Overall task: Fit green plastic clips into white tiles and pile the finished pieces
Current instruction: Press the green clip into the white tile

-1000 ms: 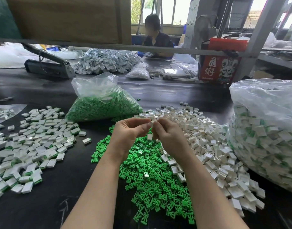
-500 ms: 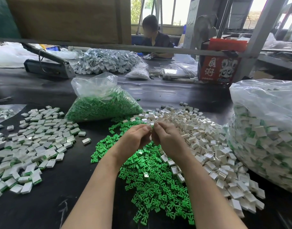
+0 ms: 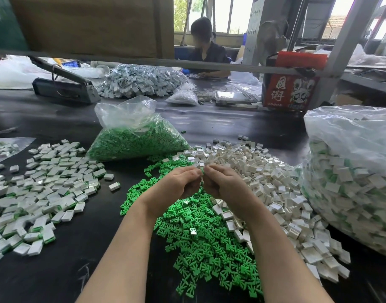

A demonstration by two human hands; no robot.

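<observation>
My 2 hands, left hand [image 3: 176, 184] and right hand [image 3: 223, 182], meet fingertip to fingertip, seemingly pinching a green clip [image 3: 202, 171] between them, finished pile [image 3: 41, 189] lying leftward.

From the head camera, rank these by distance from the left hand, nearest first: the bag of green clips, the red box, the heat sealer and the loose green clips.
Measured from the left hand:
1. Loose green clips, directly beneath the hand.
2. Bag of green clips, just beyond, slightly left.
3. Heat sealer, far left at the back.
4. Red box, far right at the back.
</observation>
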